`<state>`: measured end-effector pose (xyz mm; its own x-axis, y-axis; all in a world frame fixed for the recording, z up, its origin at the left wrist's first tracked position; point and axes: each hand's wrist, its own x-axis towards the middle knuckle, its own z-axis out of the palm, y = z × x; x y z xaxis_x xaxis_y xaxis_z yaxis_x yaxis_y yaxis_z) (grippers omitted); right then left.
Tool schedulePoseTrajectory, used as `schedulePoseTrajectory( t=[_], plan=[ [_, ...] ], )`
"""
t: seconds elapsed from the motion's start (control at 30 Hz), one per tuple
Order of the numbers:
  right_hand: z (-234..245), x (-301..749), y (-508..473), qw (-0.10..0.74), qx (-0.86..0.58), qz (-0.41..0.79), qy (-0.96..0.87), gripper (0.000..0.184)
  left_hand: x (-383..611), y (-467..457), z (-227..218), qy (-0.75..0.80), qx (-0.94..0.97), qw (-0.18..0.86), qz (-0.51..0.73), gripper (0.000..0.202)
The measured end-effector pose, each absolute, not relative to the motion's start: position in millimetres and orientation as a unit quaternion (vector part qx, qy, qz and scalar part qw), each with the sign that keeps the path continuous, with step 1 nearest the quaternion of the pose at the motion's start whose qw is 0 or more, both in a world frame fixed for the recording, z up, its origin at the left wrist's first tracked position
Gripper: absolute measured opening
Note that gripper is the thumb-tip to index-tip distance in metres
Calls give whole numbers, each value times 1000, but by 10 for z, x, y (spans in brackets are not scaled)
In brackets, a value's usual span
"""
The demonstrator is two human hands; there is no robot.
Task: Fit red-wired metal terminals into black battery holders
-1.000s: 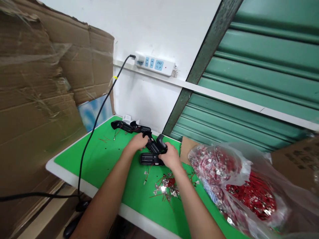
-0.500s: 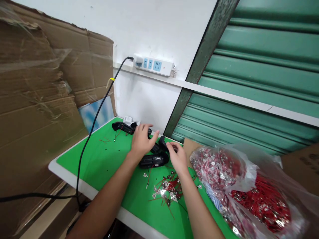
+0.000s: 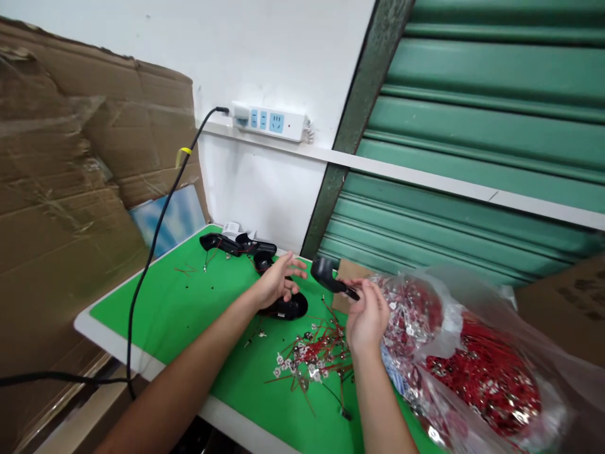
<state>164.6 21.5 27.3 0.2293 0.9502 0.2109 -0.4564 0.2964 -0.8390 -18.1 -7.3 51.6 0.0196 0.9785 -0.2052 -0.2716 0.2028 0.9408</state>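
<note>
My right hand (image 3: 366, 313) is lifted above the green table (image 3: 189, 302) and grips a black plastic part (image 3: 326, 275) by its thin end. My left hand (image 3: 278, 280) hovers with fingers spread just over another black part (image 3: 289, 308) lying on the mat. Two more black parts (image 3: 234, 243) lie at the table's back, near the wall. A loose heap of red wires with metal tabs (image 3: 314, 353) lies in front of my hands.
A clear plastic bag (image 3: 454, 353) full of red wires lies at the right. A black cable (image 3: 155, 227) runs from a wall power strip (image 3: 269, 121) down over the table's left edge. Cardboard sheets (image 3: 70, 189) lean at left; a green roller shutter (image 3: 472, 157) stands behind.
My right hand lifted one black part off the table and moved right with it. My left hand opened and stayed over the part left on the mat.
</note>
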Motion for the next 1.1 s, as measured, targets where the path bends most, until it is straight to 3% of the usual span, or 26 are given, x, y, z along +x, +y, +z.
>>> schedulePoseTrajectory(
  t=[0.13, 0.3, 0.47, 0.6, 0.7, 0.93, 1.1],
  plan=[
    [334, 1638, 91, 684, -301, 518, -416, 36, -171, -149, 581, 398, 370, 767, 341, 71],
    [316, 1626, -3, 627, -308, 505, -507, 35, -19, -246, 520, 357, 390, 795, 297, 64],
    [324, 1647, 39, 616, -403, 395, -550, 53, 122, -235, 427, 429, 441, 658, 433, 61],
    [274, 1632, 113, 546, -463, 514, -472, 56, 167, -169, 305, 460, 499, 523, 515, 51],
    [266, 1626, 132, 515, -437, 596, -434, 55, 169, -156, 236, 456, 552, 474, 512, 46],
    [340, 1617, 97, 583, -465, 510, -428, 55, 168, -222, 277, 500, 606, 394, 477, 38],
    [306, 1581, 64, 532, -463, 577, -413, 57, 190, -260, 329, 505, 608, 378, 481, 42]
  ],
)
